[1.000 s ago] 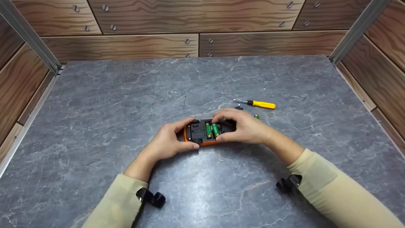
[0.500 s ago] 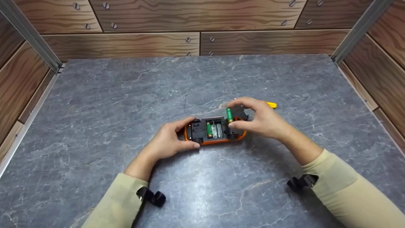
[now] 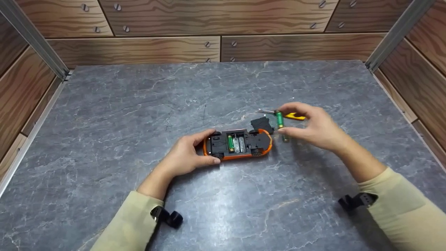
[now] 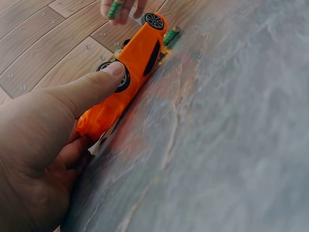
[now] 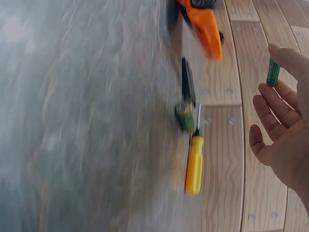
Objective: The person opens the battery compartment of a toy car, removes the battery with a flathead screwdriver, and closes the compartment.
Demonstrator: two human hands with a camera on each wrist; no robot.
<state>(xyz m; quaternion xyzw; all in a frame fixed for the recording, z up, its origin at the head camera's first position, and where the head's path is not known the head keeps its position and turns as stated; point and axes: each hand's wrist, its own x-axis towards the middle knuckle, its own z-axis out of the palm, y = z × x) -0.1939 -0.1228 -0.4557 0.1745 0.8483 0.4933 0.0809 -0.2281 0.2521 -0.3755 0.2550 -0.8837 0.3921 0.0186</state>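
Observation:
An orange toy car [image 3: 258, 141] lies wheels-up on the table, its dark underside and battery compartment facing the head camera. My left hand [image 3: 186, 155] grips the car's left end, thumb along the near side by a wheel. One green battery [image 3: 230, 143] sits at the left of the compartment; the slots beside it show bare. To the right of the car, my right hand [image 3: 312, 123] pinches a second green battery [image 3: 280, 120] by its ends between thumb and fingertips, raised above the table in the right wrist view. Below it another green battery [image 5: 184, 118] lies on the table.
Beyond the car's right end lies a black compartment cover [image 3: 262, 124]. A yellow-handled screwdriver [image 5: 194, 164] lies behind the right hand, partly hidden by it in the head view. Wood-patterned panels [image 3: 139, 50] border the grey marbled table [image 3: 122, 104].
My right hand has lifted a battery out of the car's compartment and carried it right, past the car's end. The left hand and car have stayed in place.

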